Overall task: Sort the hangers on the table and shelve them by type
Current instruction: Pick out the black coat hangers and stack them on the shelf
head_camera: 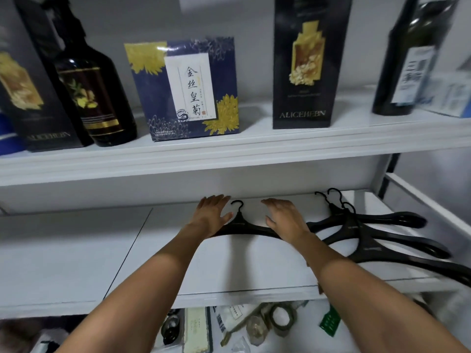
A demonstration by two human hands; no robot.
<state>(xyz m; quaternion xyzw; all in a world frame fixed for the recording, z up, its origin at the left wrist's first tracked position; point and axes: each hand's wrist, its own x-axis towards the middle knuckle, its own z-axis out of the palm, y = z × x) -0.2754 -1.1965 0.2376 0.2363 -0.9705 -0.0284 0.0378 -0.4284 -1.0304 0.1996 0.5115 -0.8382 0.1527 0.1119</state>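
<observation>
White middle shelf (76, 250) has plenty of bare room on the left. Black hanger (240, 224) lies flat mid-shelf, left hand (211, 215) and right hand (285, 219) resting on its shoulders, fingers straight; hanger pile (356, 233) sits just to its right.

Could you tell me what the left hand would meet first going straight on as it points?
Probably the shelf's white back wall; nothing lies ahead of the left hand, though depth is unclear.

Soft, even light; wide-angle bending and blur at edges.
</observation>
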